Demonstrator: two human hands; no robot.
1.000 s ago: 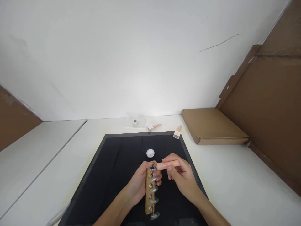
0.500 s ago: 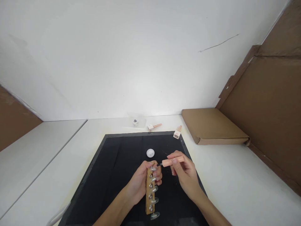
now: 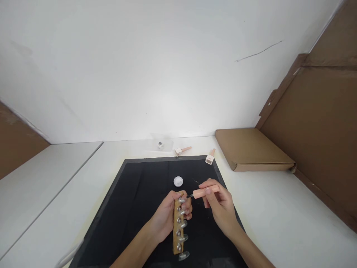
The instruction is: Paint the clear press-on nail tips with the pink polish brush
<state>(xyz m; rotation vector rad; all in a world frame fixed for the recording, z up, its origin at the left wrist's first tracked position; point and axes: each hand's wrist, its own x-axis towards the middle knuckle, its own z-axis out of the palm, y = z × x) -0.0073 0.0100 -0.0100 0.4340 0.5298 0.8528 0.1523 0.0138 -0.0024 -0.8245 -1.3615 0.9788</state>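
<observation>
My left hand (image 3: 164, 214) is wrapped round a wooden nail tip stand (image 3: 175, 238), held lengthwise over the black mat. Several clear false nail tips (image 3: 183, 224) stick out to the right from round metal studs along the strip. Between the thumb and fingers of my right hand (image 3: 221, 204) is a nail polish brush (image 3: 205, 191) with a pink handle. Its dark bristle end points left, close to the topmost nail tip; whether they touch I cannot tell. A small round white dish (image 3: 178, 181) rests on the mat just beyond the strip.
Two white nail polish bottles with pink handles, one bottle (image 3: 179, 151) lying behind the mat and another bottle (image 3: 209, 159) at its far right corner. A clear plastic box (image 3: 162, 144) sits near the wall. The black mat (image 3: 134, 186) covers the white table; a flat cardboard box (image 3: 253, 149) lies right.
The brush in my right hand has shifted very slightly to the right, away from the topmost nail tip. My left hand and the strip stay where they were.
</observation>
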